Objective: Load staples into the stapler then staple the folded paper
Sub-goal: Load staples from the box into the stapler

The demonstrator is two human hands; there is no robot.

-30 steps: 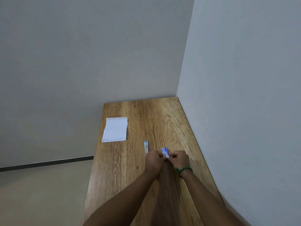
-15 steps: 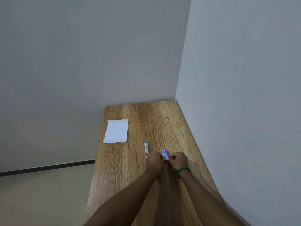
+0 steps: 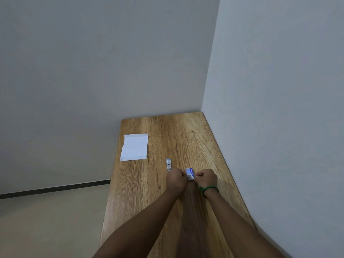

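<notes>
A small blue and white staple box [image 3: 190,172] is pinched between my left hand [image 3: 176,179] and my right hand [image 3: 206,178], just above the wooden table [image 3: 167,202]. Both hands grip it from opposite sides with fingers curled. A small silver and blue stapler [image 3: 168,164] lies on the table just beyond my left hand, apart from it. The folded white paper [image 3: 135,147] lies flat near the table's far left edge. The box's contents are hidden.
The table fills a corner: a wall [image 3: 279,127] runs along its right edge and another stands behind it. The table's left edge drops to a beige floor [image 3: 46,220]. A green band [image 3: 208,188] circles my right wrist.
My hands stay on the staple box with only small finger shifts. The view has drifted slightly.
</notes>
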